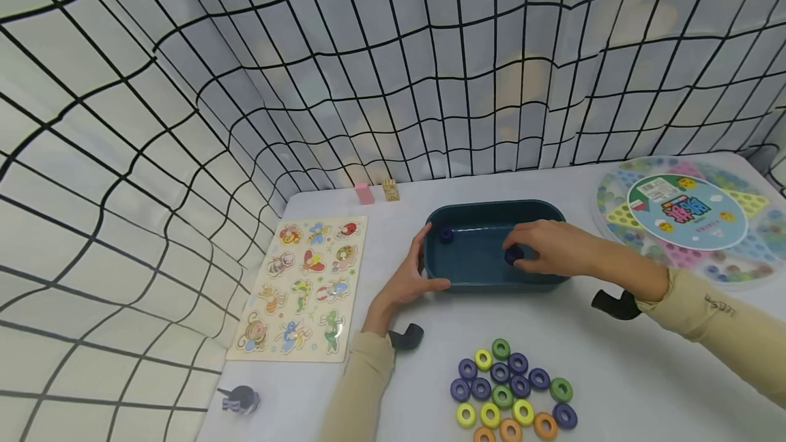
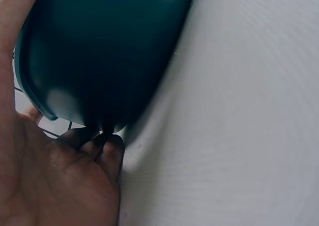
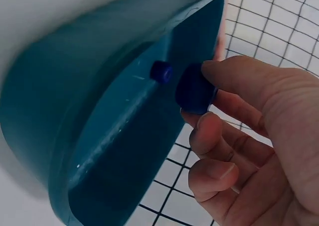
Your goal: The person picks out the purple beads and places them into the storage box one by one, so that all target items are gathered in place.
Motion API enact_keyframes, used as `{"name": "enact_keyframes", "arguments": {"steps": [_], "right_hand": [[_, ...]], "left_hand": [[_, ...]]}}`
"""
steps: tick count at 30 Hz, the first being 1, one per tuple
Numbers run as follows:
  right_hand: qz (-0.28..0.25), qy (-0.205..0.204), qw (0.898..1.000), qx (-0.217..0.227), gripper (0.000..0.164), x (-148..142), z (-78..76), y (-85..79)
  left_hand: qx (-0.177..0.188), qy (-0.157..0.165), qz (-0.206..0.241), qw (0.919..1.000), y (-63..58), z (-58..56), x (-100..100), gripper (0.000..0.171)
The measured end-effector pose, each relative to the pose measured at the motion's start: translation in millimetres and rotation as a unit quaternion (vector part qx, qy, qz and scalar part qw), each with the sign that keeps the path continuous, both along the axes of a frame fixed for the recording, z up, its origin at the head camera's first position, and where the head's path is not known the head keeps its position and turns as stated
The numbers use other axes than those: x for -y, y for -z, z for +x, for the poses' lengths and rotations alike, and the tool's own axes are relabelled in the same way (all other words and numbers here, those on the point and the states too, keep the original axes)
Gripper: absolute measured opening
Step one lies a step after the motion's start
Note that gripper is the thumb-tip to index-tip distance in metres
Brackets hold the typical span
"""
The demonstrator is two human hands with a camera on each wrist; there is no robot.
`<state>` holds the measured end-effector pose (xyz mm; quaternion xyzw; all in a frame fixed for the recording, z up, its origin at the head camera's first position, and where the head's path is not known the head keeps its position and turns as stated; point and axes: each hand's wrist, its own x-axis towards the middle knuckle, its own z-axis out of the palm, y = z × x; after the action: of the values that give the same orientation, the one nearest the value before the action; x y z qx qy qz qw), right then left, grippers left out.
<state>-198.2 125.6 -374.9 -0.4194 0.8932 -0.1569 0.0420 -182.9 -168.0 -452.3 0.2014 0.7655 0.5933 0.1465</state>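
Note:
A dark teal plastic tub point(image 1: 473, 271) stands on the white table. My left hand point(image 1: 411, 278) holds its left end, with the thumb along the front wall and the bent fingertips against the end wall in the left wrist view. Over the right half of the tub, my right hand point(image 1: 546, 247) pinches a dark purple ring point(image 3: 195, 89) between thumb and fingers. Another purple ring point(image 1: 446, 234) lies inside on the floor at the left; it also shows in the right wrist view.
In front of the tub lie several loose purple, green, yellow and orange rings point(image 1: 500, 374). A wooden picture puzzle board point(image 1: 307, 285) is at left, a round game package point(image 1: 688, 217) at right. Small pink point(image 1: 364, 194) and yellowish pieces stand behind. Black netting rises around the table.

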Motion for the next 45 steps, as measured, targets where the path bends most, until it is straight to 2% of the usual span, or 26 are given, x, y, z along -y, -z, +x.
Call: {"name": "enact_keyframes", "arguments": {"steps": [11,21,29,45], "right_hand": [[0.040,-0.024,0.999,0.003,0.028,19.9,-38.3,6.4],[0.069,-0.063,0.995,0.037,0.024,45.6,-66.1,18.8],[0.062,-0.079,0.993,0.056,0.024,61.8,-79.3,34.9],[0.033,-0.063,0.997,0.011,0.014,79.5,-87.6,45.5]], "left_hand": [[-0.004,0.001,-0.001,1.0000,-1.9,1.6,-0.2,0.110],[0.001,-0.005,-0.002,1.0000,-1.3,3.5,0.5,0.110],[-0.002,0.003,0.001,1.0000,-3.1,2.6,0.0,0.108],[-0.003,0.004,0.007,1.0000,-2.3,1.6,0.1,0.106]]}}
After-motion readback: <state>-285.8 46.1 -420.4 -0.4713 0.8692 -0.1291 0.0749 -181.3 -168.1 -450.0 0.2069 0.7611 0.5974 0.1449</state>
